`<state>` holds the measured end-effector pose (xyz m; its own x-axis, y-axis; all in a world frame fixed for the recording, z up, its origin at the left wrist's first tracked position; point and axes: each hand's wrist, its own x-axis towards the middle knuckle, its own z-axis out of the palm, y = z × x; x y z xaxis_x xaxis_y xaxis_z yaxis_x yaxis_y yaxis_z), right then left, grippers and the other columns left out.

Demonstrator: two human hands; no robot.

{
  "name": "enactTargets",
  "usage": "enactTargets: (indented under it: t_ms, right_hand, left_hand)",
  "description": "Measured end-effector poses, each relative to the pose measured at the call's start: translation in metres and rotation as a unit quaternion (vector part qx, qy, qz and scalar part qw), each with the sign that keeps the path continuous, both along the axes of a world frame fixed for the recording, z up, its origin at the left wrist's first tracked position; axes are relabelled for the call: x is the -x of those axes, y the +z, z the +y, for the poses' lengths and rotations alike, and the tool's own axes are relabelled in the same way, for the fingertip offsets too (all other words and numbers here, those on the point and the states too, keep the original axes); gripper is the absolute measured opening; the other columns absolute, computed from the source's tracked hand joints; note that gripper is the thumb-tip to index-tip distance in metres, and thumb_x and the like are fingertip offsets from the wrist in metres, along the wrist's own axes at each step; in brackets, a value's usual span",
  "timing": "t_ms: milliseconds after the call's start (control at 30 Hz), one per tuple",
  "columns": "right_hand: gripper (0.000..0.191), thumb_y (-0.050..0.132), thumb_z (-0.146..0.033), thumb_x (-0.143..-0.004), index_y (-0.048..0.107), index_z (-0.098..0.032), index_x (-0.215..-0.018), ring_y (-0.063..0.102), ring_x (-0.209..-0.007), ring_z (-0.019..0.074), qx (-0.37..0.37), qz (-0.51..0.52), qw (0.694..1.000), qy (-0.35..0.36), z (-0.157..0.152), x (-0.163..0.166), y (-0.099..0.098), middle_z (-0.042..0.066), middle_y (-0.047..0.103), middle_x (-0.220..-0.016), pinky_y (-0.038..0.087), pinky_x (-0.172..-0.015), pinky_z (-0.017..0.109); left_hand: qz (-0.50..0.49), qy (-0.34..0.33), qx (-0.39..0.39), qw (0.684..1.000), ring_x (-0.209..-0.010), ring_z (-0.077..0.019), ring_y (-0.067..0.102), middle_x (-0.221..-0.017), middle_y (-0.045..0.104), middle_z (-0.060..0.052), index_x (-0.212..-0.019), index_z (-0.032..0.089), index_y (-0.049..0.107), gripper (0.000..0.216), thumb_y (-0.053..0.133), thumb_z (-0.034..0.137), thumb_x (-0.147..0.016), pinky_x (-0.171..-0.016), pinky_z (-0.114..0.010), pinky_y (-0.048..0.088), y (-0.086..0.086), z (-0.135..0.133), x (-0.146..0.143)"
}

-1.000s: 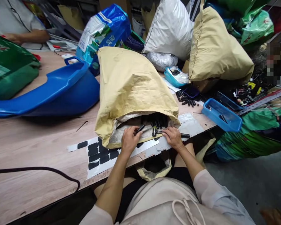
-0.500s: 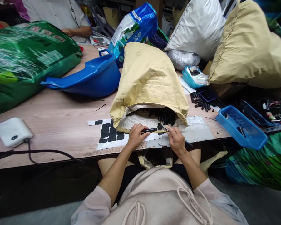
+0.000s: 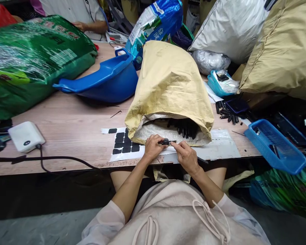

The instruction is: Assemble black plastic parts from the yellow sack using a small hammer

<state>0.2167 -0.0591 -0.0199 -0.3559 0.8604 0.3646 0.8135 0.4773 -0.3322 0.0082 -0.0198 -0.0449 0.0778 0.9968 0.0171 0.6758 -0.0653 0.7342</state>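
Observation:
My left hand [image 3: 153, 148] is closed, pinching a small black part with a round knob [image 3: 165, 141] in front of the sack's mouth. My right hand [image 3: 186, 157] is closed round a thin tool with a black handle [image 3: 202, 161], whose end sticks out below the palm. Its tip meets the black part, or lies very near it; the fingers hide most of the tool. Just beyond both hands lies a tan woven sack [image 3: 173, 78], its mouth facing me. Several black slim pieces [image 3: 187, 129] show inside it.
Left of the sack are a sheet of black square stickers [image 3: 119, 139], a blue scoop-shaped basin [image 3: 109, 81], a white box with a cable [image 3: 27, 136] and a green bag [image 3: 40, 64]. A blue tray [image 3: 275, 146] overhangs the table edge at right. Across the table sits another person [image 3: 71, 17].
The view has shifted slightly, so things on the table sit further right. My right hand has come closer to my left. The knobbed part now sits at my left fingertips.

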Motion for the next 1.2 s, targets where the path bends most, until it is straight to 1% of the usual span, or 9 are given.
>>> enactTargets:
  t_ms: [400, 533, 633, 700, 767, 867, 933, 1067, 1200]
  right_hand:
    - [0.038, 0.046, -0.023, -0.108, 0.073, -0.031, -0.133, 0.065, -0.086, 0.0149, 0.025, 0.046, 0.998, -0.045, 0.001, -0.011, 0.000, 0.003, 0.069, -0.092, 0.049, -0.075, 0.023]
    - [0.036, 0.047, -0.029, -0.109, 0.073, -0.026, -0.133, 0.066, -0.094, 0.0172, -0.014, 0.049, 0.995, -0.082, 0.012, -0.025, -0.003, 0.005, 0.071, -0.100, 0.049, -0.084, 0.026]
    - [0.031, 0.052, -0.027, -0.106, 0.078, -0.027, -0.123, 0.061, -0.088, 0.0196, -0.055, -0.005, 0.992, -0.112, 0.025, -0.041, -0.009, 0.005, 0.070, -0.094, 0.045, -0.082, 0.031]
    - [0.028, 0.055, -0.026, -0.104, 0.079, -0.027, -0.120, 0.057, -0.087, 0.0202, -0.070, -0.032, 0.992, -0.102, 0.032, -0.049, -0.016, 0.006, 0.070, -0.092, 0.043, -0.081, 0.032]
    - [0.027, 0.056, -0.025, -0.104, 0.079, -0.026, -0.118, 0.056, -0.087, 0.0203, -0.080, -0.043, 0.993, -0.080, 0.035, -0.055, -0.022, 0.006, 0.070, -0.092, 0.042, -0.081, 0.031]
    - [0.027, 0.055, -0.024, -0.104, 0.079, -0.025, -0.115, 0.054, -0.087, 0.0204, -0.091, -0.047, 0.993, -0.064, 0.037, -0.056, -0.028, 0.005, 0.069, -0.091, 0.041, -0.081, 0.031]
    - [0.026, 0.056, -0.024, -0.104, 0.079, -0.026, -0.115, 0.054, -0.088, 0.0207, -0.094, -0.047, 0.993, -0.062, 0.037, -0.055, -0.030, 0.005, 0.068, -0.091, 0.042, -0.081, 0.031]
    - [0.026, 0.057, -0.025, -0.103, 0.079, -0.027, -0.117, 0.053, -0.089, 0.0212, -0.086, -0.045, 0.993, -0.063, 0.037, -0.054, -0.031, 0.005, 0.068, -0.091, 0.041, -0.080, 0.032]
    - [0.027, 0.056, -0.026, -0.103, 0.079, -0.027, -0.118, 0.054, -0.091, 0.0211, -0.077, -0.040, 0.994, -0.065, 0.037, -0.054, -0.031, 0.006, 0.067, -0.092, 0.042, -0.080, 0.031]
  left_hand:
    - [-0.009, 0.007, 0.000, 1.000, -0.098, -0.0260, 0.059, -0.094, 0.076, -0.003, -0.094, 0.028, 0.083, 0.018, 0.084, 0.026, -0.077, -0.091, -0.039, 0.043, 0.002, -0.002, -0.002]
    - [-0.002, 0.004, -0.005, 1.000, -0.099, -0.0265, 0.059, -0.094, 0.075, -0.003, -0.094, 0.027, 0.082, 0.017, 0.084, 0.026, -0.077, -0.093, -0.039, 0.043, -0.001, 0.001, -0.001]
    - [-0.027, -0.001, -0.052, 0.998, -0.098, -0.0265, 0.060, -0.094, 0.074, -0.005, -0.094, 0.024, 0.079, 0.013, 0.080, 0.028, -0.082, -0.093, -0.040, 0.045, 0.003, -0.004, 0.002]
    - [-0.084, -0.051, -0.111, 0.989, -0.099, -0.0263, 0.061, -0.097, 0.074, -0.007, -0.097, 0.022, 0.076, 0.013, 0.073, 0.031, -0.088, -0.093, -0.041, 0.046, 0.010, -0.019, 0.003]
    - [-0.155, -0.159, -0.128, 0.967, -0.096, -0.0241, 0.064, -0.099, 0.074, -0.008, -0.103, 0.020, 0.073, 0.018, 0.066, 0.034, -0.096, -0.091, -0.038, 0.049, 0.017, -0.043, -0.001]
    - [-0.189, -0.316, -0.001, 0.930, -0.087, -0.0192, 0.067, -0.099, 0.075, -0.006, -0.112, 0.021, 0.071, 0.026, 0.057, 0.040, -0.102, -0.082, -0.030, 0.050, 0.015, -0.082, -0.013]
    - [-0.147, -0.338, 0.112, 0.923, -0.091, -0.0198, 0.069, -0.102, 0.076, -0.005, -0.113, 0.022, 0.070, 0.029, 0.054, 0.043, -0.103, -0.083, -0.029, 0.051, 0.002, -0.099, -0.024]
    - [0.034, -0.240, 0.287, 0.927, -0.110, -0.0275, 0.071, -0.117, 0.077, -0.011, -0.119, 0.019, 0.070, 0.036, 0.047, 0.041, -0.103, -0.094, -0.035, 0.053, -0.041, -0.104, -0.042]
    - [0.156, -0.161, 0.325, 0.919, -0.117, -0.0345, 0.072, -0.128, 0.074, -0.018, -0.128, 0.018, 0.070, 0.039, 0.046, 0.038, -0.105, -0.094, -0.042, 0.054, -0.072, -0.093, -0.053]
